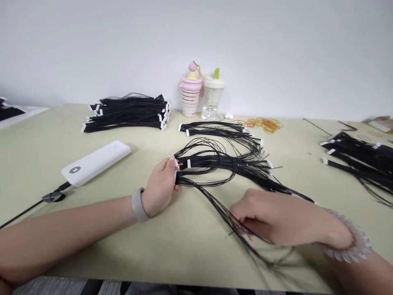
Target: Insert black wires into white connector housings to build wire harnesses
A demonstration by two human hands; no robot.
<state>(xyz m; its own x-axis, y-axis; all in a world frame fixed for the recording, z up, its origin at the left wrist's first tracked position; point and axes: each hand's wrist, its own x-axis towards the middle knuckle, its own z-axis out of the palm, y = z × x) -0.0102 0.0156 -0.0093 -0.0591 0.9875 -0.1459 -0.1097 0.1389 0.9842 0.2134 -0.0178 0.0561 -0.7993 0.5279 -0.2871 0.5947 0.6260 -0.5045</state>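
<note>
Where wires (227, 164) sprawl, power bank (96, 162) lies leftward.

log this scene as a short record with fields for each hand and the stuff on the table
left hand: pinches the white connector end of a loose wire bundle
right hand: closed on that bundle's black strands, nearer the wearer
back left: stacked wire bundles
left: white power bank, cable plugged in
by wall: pink cup, clear bottle, rubber bands
far right: more wire bundles
surface: beige table
</note>
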